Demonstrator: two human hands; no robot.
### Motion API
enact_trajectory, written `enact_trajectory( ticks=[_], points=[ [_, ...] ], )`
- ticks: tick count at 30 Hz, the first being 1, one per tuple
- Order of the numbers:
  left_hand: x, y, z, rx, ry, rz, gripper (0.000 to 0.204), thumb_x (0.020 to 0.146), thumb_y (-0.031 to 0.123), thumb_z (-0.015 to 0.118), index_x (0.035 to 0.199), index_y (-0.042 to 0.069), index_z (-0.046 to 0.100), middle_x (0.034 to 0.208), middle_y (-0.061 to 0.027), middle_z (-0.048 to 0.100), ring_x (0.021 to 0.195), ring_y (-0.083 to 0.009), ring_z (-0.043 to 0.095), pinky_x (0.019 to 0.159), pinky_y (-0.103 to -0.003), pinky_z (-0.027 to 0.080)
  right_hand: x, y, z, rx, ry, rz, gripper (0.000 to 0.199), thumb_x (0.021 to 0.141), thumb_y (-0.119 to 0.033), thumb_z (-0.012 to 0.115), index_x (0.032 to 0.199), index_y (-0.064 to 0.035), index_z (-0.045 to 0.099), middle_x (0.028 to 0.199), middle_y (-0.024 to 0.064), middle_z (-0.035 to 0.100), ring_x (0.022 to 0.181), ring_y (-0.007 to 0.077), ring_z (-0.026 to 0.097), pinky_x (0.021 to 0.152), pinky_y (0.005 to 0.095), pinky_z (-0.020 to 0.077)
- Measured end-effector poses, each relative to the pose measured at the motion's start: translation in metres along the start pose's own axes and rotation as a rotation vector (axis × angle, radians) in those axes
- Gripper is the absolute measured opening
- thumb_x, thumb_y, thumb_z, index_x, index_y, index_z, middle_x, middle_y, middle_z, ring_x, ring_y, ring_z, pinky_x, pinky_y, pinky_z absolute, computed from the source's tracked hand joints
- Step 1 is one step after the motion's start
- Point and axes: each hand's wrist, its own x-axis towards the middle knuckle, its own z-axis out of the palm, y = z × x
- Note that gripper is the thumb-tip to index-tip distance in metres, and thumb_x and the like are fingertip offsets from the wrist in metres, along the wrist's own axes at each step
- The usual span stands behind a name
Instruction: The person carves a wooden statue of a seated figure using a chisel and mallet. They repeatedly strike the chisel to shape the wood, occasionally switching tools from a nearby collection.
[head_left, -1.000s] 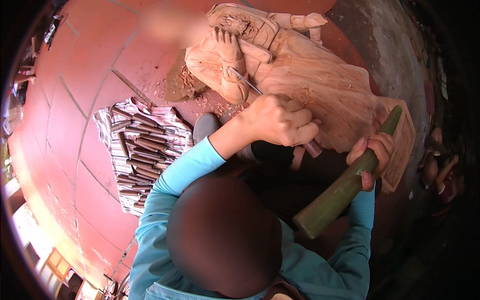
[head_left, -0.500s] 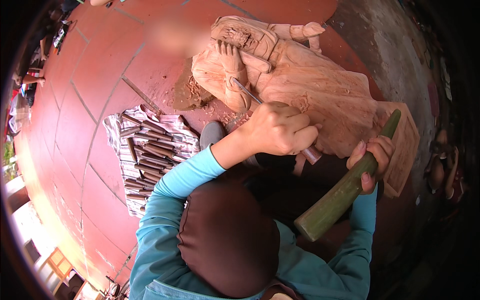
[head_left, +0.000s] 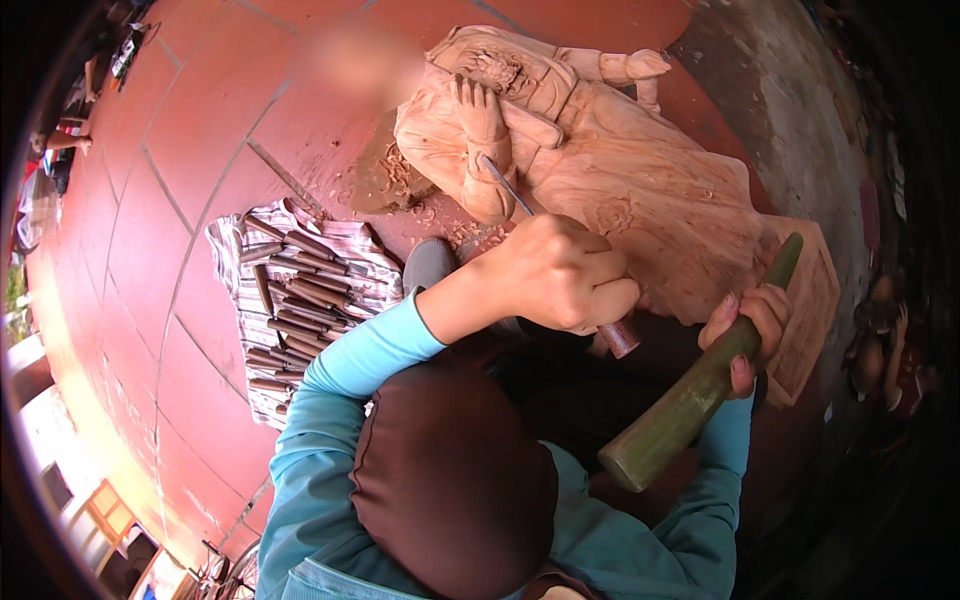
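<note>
A carved wooden statue [head_left: 640, 170] of a robed figure lies tilted across the upper right, one arm outstretched and one hand on its chest. My left hand [head_left: 570, 275] is closed around a chisel [head_left: 620, 338], whose wooden butt sticks out below the fist. The thin metal blade reaches up to the statue's bent sleeve, its tip at the carved wrist. To the right, my right hand [head_left: 755, 325] wraps round the narrow end of a green, club-shaped mallet [head_left: 675, 415]. The mallet's thick end points down and left, apart from the chisel.
On the left, several wooden-handled chisels [head_left: 310, 290] lie on a striped cloth [head_left: 232, 300] over red paved floor. Wood shavings [head_left: 440, 225] and a brown block [head_left: 380, 185] are beside the statue. A grey shoe [head_left: 430, 265] is close by. Other people show at the dim edges.
The statue and mallet appear slightly farther right and lower, partly from a small view shift. Both grips stay the same, and the chisel tip is still at the statue's sleeve.
</note>
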Motion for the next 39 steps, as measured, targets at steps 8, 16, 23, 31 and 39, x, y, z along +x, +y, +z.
enact_trajectory(
  ticks=[8, 16, 23, 31, 39],
  points=[
    [-0.008, 0.000, -0.005, -0.076, -0.007, 0.063, 0.016, 0.070, 0.011, 0.071, 0.064, 0.010, 0.056, 0.055, 0.0029, 0.041, 0.047, -0.0110, 0.049, 0.036, -0.026, 0.035, 0.002, -0.002, 0.003, 0.027, -0.031, -0.019, 0.080, 0.075, 0.016, 0.057, 0.130, -0.0365, 0.030, 0.092, 0.0108, 0.049, 0.073, 0.0275, 0.053, 0.059, 0.0441, 0.0460],
    [-0.007, -0.010, 0.014, 0.101, 0.050, 0.104, 0.018, 0.071, 0.012, 0.070, 0.064, 0.012, 0.053, 0.056, 0.0035, 0.040, 0.047, -0.0092, 0.048, 0.037, -0.024, 0.035, 0.001, -0.006, 0.003, 0.034, -0.038, -0.008, 0.078, 0.075, 0.015, 0.057, 0.127, -0.0367, 0.032, 0.093, 0.0107, 0.049, 0.074, 0.0269, 0.053, 0.060, 0.0437, 0.0462],
    [0.014, -0.019, 0.028, 0.307, 0.193, -0.089, 0.035, 0.074, 0.008, 0.071, 0.058, 0.012, 0.040, 0.052, 0.0012, 0.035, 0.041, -0.0119, 0.045, 0.035, -0.026, 0.034, -0.001, -0.002, 0.002, 0.014, -0.012, -0.038, 0.078, 0.075, 0.015, 0.057, 0.128, -0.0360, 0.031, 0.092, 0.0101, 0.050, 0.072, 0.0269, 0.053, 0.060, 0.0433, 0.0463],
    [0.018, 0.007, 0.030, 0.359, 0.125, -0.179, 0.035, 0.075, 0.011, 0.072, 0.059, 0.013, 0.041, 0.053, 0.0012, 0.034, 0.041, -0.0103, 0.043, 0.035, -0.026, 0.032, 0.001, -0.001, -0.001, 0.016, -0.021, -0.015, 0.079, 0.075, 0.016, 0.056, 0.129, -0.0365, 0.030, 0.093, 0.0108, 0.049, 0.073, 0.0273, 0.053, 0.061, 0.0447, 0.0465],
    [0.015, -0.001, 0.021, 0.230, 0.149, -0.131, 0.039, 0.073, 0.009, 0.073, 0.056, 0.012, 0.038, 0.051, 0.0014, 0.030, 0.039, -0.0114, 0.041, 0.033, -0.027, 0.032, 0.000, -0.003, 0.002, 0.025, -0.035, 0.025, 0.080, 0.075, 0.016, 0.057, 0.128, -0.0367, 0.030, 0.093, 0.0109, 0.049, 0.074, 0.0274, 0.053, 0.061, 0.0450, 0.0469]
  ],
)
